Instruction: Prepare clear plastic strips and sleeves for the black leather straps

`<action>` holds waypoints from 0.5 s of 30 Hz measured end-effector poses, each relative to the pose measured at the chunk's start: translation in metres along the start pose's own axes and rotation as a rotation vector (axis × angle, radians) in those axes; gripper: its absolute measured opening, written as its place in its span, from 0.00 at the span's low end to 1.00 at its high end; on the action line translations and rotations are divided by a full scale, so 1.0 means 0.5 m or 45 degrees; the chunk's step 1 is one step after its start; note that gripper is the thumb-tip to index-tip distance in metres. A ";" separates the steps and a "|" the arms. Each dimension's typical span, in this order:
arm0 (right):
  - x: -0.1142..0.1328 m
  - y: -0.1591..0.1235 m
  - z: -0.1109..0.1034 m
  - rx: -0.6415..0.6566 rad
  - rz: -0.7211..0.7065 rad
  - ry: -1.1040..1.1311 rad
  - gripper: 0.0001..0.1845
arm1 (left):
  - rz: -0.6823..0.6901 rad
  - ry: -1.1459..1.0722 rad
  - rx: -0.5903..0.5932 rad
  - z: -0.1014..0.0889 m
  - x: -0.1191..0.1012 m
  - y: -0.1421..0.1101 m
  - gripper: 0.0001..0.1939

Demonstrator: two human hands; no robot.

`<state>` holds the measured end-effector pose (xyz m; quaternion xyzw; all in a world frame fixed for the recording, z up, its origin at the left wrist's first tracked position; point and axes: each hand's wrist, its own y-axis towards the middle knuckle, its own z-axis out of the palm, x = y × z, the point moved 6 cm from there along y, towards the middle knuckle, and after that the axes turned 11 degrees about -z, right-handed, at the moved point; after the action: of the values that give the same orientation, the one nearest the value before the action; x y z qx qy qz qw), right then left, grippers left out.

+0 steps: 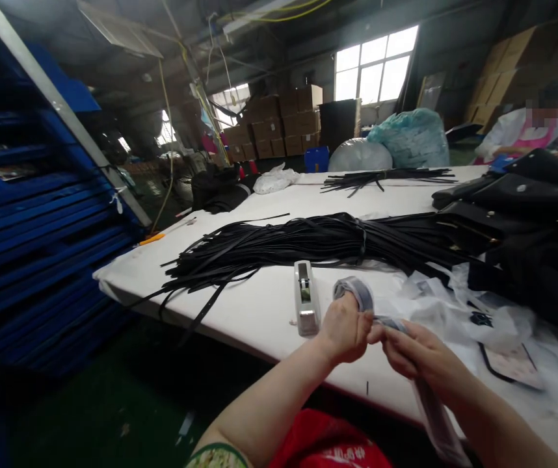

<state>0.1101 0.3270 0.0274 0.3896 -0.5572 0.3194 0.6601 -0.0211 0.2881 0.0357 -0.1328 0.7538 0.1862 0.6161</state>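
Note:
My left hand is closed on a roll of greyish, see-through tape, which stands out above the fingers. Close beside it, my right hand pinches a length of the same strip, whose loose end hangs below the palm toward the table edge. The fingertips of both hands almost meet. Just left of the roll lies a white tape dispenser on the white-covered table. Behind it stretches a big bundle of black straps, tied near its middle.
Crumpled white wrapping and a phone-like flat thing lie to the right. Black bags are piled behind them, near a seated person. A second strap bundle lies farther back. Blue racks stand left.

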 end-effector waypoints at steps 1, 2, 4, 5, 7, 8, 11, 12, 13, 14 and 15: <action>0.004 0.000 -0.013 0.005 0.027 -0.015 0.25 | 0.031 0.148 0.023 -0.002 -0.003 -0.014 0.16; 0.003 -0.002 -0.024 0.026 0.067 -0.046 0.25 | 0.062 0.306 0.054 -0.004 -0.005 -0.024 0.15; -0.005 -0.009 -0.036 0.136 0.125 -0.185 0.24 | 0.084 0.552 0.132 -0.008 -0.003 -0.037 0.15; -0.011 -0.012 -0.041 0.210 0.125 -0.309 0.23 | 0.073 0.631 0.171 -0.011 0.002 -0.040 0.16; -0.025 -0.017 -0.052 0.327 0.051 -0.662 0.20 | 0.018 0.732 0.264 -0.014 0.019 -0.043 0.20; -0.032 -0.018 -0.061 0.350 -0.005 -0.867 0.18 | -0.039 0.758 0.330 -0.014 0.031 -0.045 0.23; -0.055 -0.013 -0.088 0.303 -0.147 -1.331 0.15 | -0.396 0.627 0.622 -0.015 0.075 -0.057 0.29; -0.061 -0.011 -0.093 0.287 -0.170 -1.382 0.15 | -0.533 0.487 0.723 -0.015 0.085 -0.064 0.32; -0.067 -0.007 -0.095 0.274 -0.175 -1.378 0.16 | -0.647 0.312 0.809 -0.015 0.090 -0.071 0.35; -0.072 -0.004 -0.094 0.258 -0.167 -1.331 0.18 | -0.725 0.125 0.872 -0.014 0.090 -0.076 0.37; -0.075 0.000 -0.089 0.238 -0.150 -1.250 0.19 | -0.768 -0.059 0.908 -0.014 0.087 -0.078 0.37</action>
<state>0.1251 0.3663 -0.0129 0.5821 -0.7481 0.1090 0.2993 -0.0196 0.2514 -0.0100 -0.1220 0.6844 -0.2690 0.6666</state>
